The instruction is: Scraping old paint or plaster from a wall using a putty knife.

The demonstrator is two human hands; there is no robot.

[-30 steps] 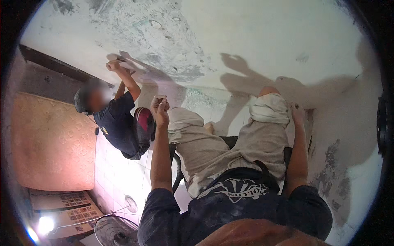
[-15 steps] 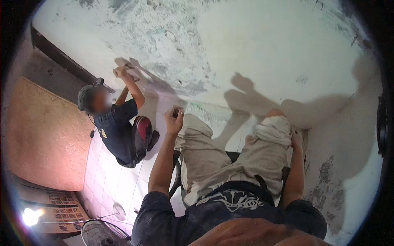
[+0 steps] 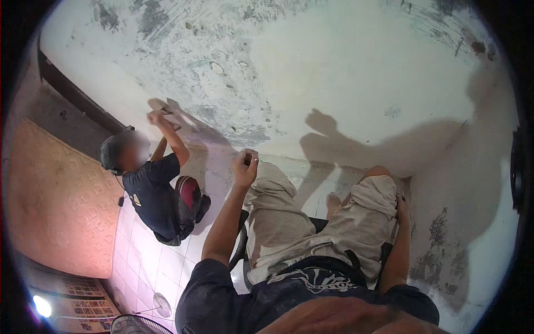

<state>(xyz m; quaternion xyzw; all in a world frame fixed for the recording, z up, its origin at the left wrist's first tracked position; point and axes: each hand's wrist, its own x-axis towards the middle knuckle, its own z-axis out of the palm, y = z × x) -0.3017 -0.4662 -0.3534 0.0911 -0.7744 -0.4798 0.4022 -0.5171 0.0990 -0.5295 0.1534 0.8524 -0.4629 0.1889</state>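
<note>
I am seated, with my beige trousers (image 3: 283, 222) spread below me. My left hand (image 3: 245, 170) is raised beside my left knee, its fingers curled round a small dark patch. Whether that is a held thing or shadow, I cannot make out. Low against the outer side of my right knee rests my right hand (image 3: 402, 207), touching the trouser cloth; its fingers are mostly hidden. In front stands a white wall (image 3: 345, 72) with grey, scraped patches, and my shadow falls across it.
A co-worker (image 3: 150, 189) squats at the left, hands at the wall, with a small flat tool (image 3: 167, 111). Behind leans an orange-pink mattress (image 3: 61, 206). A bright lamp (image 3: 41, 306) and a fan (image 3: 139, 324) stand at lower left. Another wall (image 3: 445, 239) rises close on my right.
The view has shifted slightly. My left hand sits a little further right in the picture, still curled. My right hand stays beside the knee. The co-worker's hands remain near the wall.
</note>
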